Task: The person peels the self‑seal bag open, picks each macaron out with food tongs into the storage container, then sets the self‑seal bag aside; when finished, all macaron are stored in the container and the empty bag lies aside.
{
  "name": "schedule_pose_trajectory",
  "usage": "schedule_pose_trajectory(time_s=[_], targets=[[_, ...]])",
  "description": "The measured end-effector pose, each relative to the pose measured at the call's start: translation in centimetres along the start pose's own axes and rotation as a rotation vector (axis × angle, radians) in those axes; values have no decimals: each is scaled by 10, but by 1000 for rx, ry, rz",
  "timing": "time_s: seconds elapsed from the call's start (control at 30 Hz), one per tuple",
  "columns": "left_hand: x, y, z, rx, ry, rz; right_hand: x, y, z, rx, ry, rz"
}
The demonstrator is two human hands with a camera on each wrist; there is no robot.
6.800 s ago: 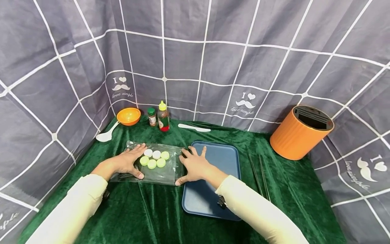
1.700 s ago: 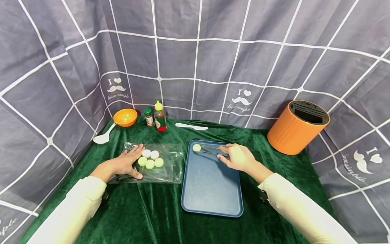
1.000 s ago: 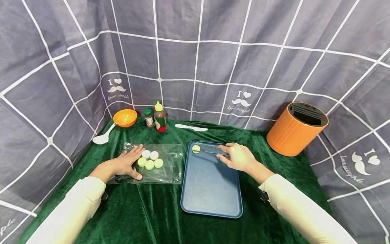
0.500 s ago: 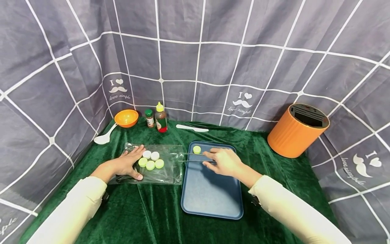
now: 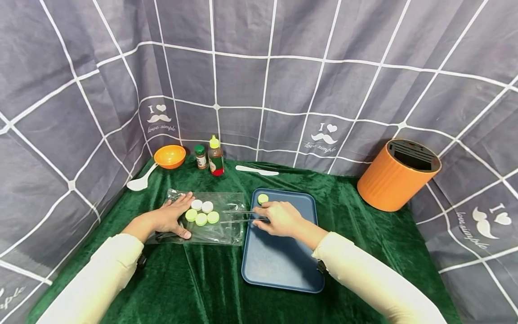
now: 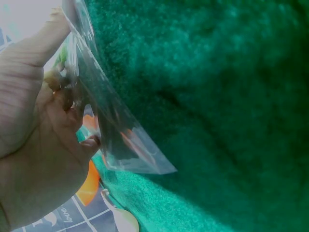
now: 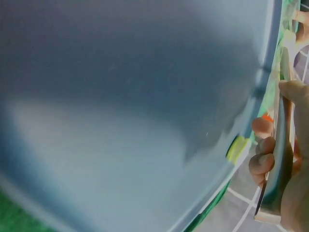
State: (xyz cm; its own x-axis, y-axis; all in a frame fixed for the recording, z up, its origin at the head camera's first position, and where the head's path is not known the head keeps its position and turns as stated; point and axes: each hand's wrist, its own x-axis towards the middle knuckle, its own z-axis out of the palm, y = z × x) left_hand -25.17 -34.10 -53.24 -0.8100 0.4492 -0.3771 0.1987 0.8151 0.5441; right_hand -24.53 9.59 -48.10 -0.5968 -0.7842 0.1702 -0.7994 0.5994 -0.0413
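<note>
the left hand (image 5: 167, 218) is lying spread-fingered on the clear bag (image 5: 218, 235) beside five discs (image 5: 201, 219); the right hand (image 5: 279, 219) is gripping metal tongs (image 7: 277, 181), their parted tips pointing towards the discs; one green disc (image 5: 263, 198) is sitting in the blue tray (image 5: 283, 265), far left corner

Wearing long, plain, pale cream sleeves (image 5: 370, 279), softly creasing along their length, and also wearing a small, dark device (image 5: 321, 266) beneath each sleeve's end.

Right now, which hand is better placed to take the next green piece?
Probably the right hand: it holds tongs whose tips point toward the green pieces, while the left hand rests on the plastic bag.
</note>
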Motion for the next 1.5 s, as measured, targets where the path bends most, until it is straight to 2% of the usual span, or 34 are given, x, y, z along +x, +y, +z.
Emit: schedule_pose_trajectory(time_s=[0.17,0.3,0.43,0.53,0.8,1.13,1.3,1.5], targets=[[-5,14,-3,4,-8,-1,7,-8,0,37,-15,5],[0,7,-1,-5,-7,4,11,-12,0,31,-17,4],[0,9,-1,-2,-8,7,13,-12,4,12,-13,2],[-5,18,-3,3,-12,-1,13,-12,6,3,-11,1],[-19,42,-11,-58,-28,45,11,-11,5,-16,-1,-8],[-7,21,-8,-29,1,45,1,2,-7,-48,36,25],[-9,23,-8,4,2,10,-13,14,-15,-69,87,32],[-19,32,-10,-44,-11,59,-38,32,-23,-78,137,50]])
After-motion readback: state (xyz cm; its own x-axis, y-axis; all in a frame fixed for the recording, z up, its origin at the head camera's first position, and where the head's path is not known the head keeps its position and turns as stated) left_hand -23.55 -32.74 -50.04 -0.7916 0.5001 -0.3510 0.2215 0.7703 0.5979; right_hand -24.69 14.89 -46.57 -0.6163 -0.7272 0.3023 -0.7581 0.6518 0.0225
